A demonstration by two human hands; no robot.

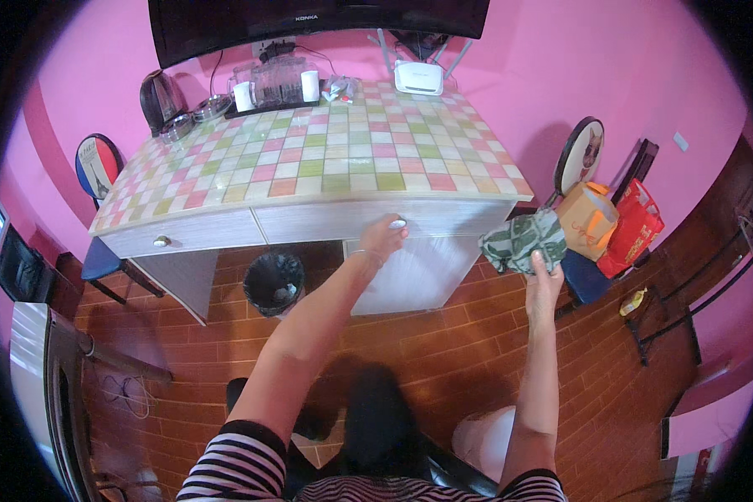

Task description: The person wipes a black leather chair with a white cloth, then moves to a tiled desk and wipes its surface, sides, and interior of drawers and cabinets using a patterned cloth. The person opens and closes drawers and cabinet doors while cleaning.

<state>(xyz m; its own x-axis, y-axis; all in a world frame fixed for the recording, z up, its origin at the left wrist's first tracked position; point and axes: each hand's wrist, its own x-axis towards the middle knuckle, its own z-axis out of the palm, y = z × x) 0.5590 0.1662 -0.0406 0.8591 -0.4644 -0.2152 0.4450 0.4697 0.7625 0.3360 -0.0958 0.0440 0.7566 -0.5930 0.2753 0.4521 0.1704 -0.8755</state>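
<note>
My left hand (383, 237) has its fingers on the round metal knob (398, 223) of the right-hand drawer (452, 218), whose front sits flush under the tabletop. Out to the right, my right hand (544, 279) grips a folded green camouflage-patterned cloth item (527, 241), thumb on top; it hangs in front of the desk's right corner. The desk (351, 141) has a top of pink, green and white checks. A second drawer (194, 235) with its own knob (162, 241) lies to the left.
Glass mugs (282, 81) on a dark tray, an electric kettle (162, 100) and a white router (419, 78) stand at the desk's back below a television (320, 25). A lined bin (275, 285) is underneath. Paper bags (587, 219) sit on a blue chair (580, 282) at right.
</note>
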